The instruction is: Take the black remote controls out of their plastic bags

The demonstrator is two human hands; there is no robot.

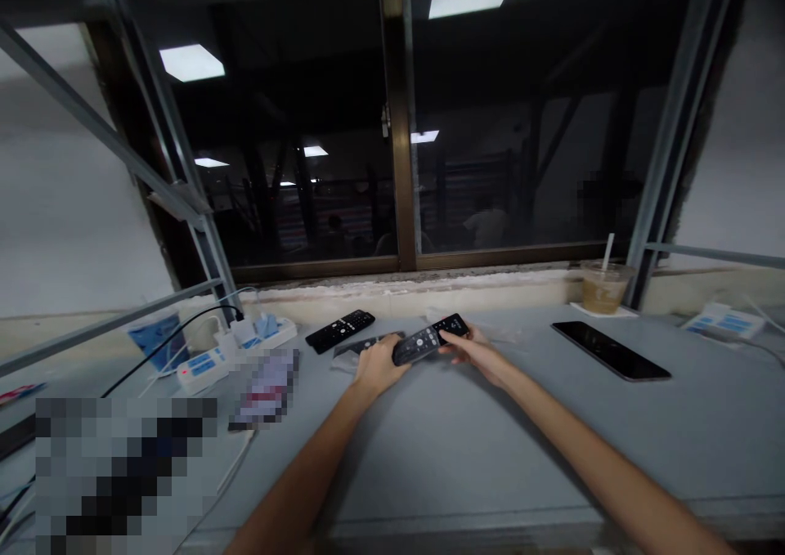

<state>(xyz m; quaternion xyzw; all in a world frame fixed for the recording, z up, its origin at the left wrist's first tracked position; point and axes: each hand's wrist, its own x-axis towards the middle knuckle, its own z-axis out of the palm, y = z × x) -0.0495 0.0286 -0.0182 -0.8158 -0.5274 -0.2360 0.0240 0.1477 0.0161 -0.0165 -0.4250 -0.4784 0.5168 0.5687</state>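
Observation:
Between my hands is a black remote control, raised a little over the grey table and tilted up to the right. My left hand is closed on its lower left end. The fingers of my right hand pinch it nearer the upper right end. It may be partly in a clear plastic sleeve; I cannot tell for sure. Behind my left hand lies another remote in clear plastic, partly hidden by that hand. A bare black remote rests on the table further left.
A white power strip with plugs and cables stands on the left. On the right lie a dark phone and a second power strip. A cup with a straw stands by the wall. Clear plastic lies behind my right hand.

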